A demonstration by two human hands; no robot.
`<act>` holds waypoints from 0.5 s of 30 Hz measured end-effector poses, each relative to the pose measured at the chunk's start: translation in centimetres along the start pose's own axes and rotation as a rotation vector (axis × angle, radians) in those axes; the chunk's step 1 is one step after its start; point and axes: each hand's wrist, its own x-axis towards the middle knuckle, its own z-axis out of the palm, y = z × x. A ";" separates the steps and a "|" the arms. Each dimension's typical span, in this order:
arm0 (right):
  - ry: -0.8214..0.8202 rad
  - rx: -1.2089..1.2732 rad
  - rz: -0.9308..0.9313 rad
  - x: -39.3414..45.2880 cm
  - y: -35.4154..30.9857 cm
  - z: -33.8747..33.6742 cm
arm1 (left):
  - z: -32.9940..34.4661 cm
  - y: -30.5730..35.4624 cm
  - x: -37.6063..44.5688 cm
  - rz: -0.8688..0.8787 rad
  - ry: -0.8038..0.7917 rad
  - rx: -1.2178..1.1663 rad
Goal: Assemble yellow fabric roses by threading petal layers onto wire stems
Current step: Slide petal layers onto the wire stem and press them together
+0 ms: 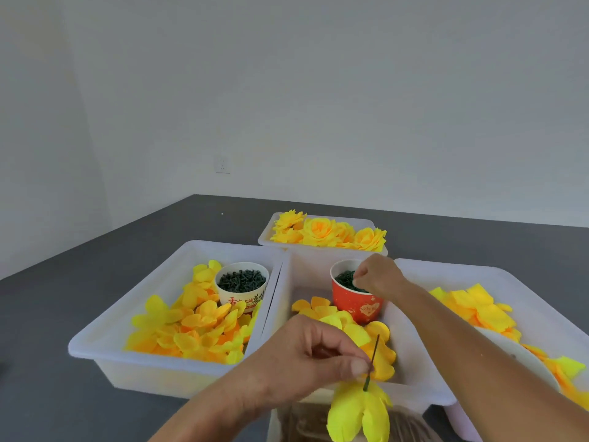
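The left hand (314, 352) pinches the wire stem (371, 362), upright with its free end toward twelve o'clock and a petal layer (360, 409) hanging below. The right hand (377, 275) is at one o'clock, fingertips pinched over the red cup (357, 303); whether they hold anything cannot be told.

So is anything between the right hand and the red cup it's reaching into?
Nothing visible. The right hand is already over the red cup's open mouth, fingertips at the dark green pieces inside. The left hand holds the stem nearer the camera.

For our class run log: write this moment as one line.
left hand: pinches wire stem, petal layer threaded | right hand: fingers at red cup
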 end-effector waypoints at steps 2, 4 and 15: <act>-0.039 -0.066 0.054 0.7 -0.1 0.5 | -0.5 -0.3 0.9 0.014 0.023 0.031; -0.054 -0.099 0.101 1.4 -0.1 1.1 | -0.9 -1.1 2.2 0.010 0.070 0.104; 0.008 -0.018 0.202 3.1 0.2 2.8 | -1.5 -5.7 7.6 -0.146 0.152 0.446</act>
